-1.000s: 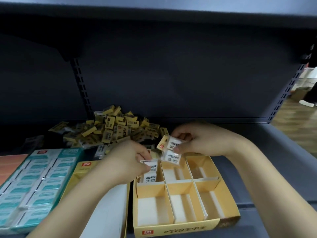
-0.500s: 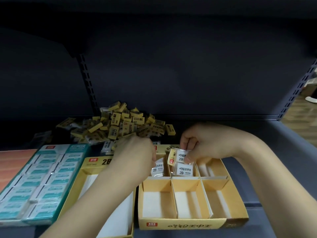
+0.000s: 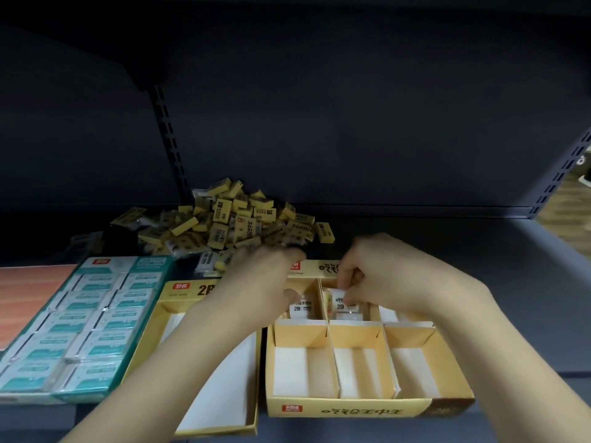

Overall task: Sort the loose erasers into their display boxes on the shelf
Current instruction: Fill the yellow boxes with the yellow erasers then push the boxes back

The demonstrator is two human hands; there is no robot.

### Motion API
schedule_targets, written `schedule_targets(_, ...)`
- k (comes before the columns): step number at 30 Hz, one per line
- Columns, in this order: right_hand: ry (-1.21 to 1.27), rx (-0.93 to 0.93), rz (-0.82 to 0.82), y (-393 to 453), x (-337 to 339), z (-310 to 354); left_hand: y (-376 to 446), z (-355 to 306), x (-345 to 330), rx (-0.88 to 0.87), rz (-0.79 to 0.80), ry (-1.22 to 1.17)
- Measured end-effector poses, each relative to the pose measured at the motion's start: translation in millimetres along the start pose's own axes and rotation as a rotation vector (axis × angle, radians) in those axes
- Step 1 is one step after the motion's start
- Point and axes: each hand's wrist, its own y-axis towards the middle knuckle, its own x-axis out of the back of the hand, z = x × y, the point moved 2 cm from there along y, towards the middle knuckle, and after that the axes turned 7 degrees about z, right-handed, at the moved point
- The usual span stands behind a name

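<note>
On the dark shelf (image 3: 479, 251), front centre: one yellow divided box (image 3: 367, 407), six compartments in two rows of three, its front wall printed and carrying a red logo. Back-left compartment: one white 2B eraser (image 3: 300, 306) standing upright, my left hand's thumb tip just beside it. My left hand (image 3: 256, 279) reaches over the box's back-left corner, blurred; I cannot tell whether its fingers hold anything. Back-middle compartment: a second white 2B eraser (image 3: 340, 303), upright, pinched at its top between the thumb and fingertips of my right hand (image 3: 380, 273), which hovers curled over the back row. Back-right compartment: partly hidden under my right wrist. Front row: three compartments showing white floors. Behind the box, against the shelf's back panel: a pile of loose erasers (image 3: 236, 225) in yellow sleeves, jumbled, well apart from my right hand and just beyond the knuckles of my left. Left of the divided box, touching it or nearly so: one open yellow tray (image 3: 192, 289) marked 2B, my left forearm lying across it. Further left: a teal box (image 3: 92, 324) packed with wrapped erasers in rows. Far left edge: an orange sheet (image 3: 28, 302), flat.
</note>
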Motion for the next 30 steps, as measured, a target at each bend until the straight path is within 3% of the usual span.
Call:
schedule_targets(5,-0.089,-0.038,-0.115,0,3,3,4,2,-1,0.003,-0.099,0.036)
schedule_targets(13,-0.208,-0.089,-0.126,19,-7,-2,4,5,-5,-0.034,-0.132,0.079)
schedule_targets(16,-0.113,-0.016,-0.089,19,-2,-3,2,6,2,-0.055,-0.098,-0.031)
schedule_targets(19,0.057,0.102,-0.042,14,4,-6,2,23,18,-0.028,-0.163,-0.197)
schedule_targets(23,0.091,0.227,-0.200,17,6,-11,10,55,27,0.005,-0.222,-0.093)
schedule_targets(30,-0.070,0.283,-0.403,32,1,-18,44,66,20,-0.162,-0.112,0.138)
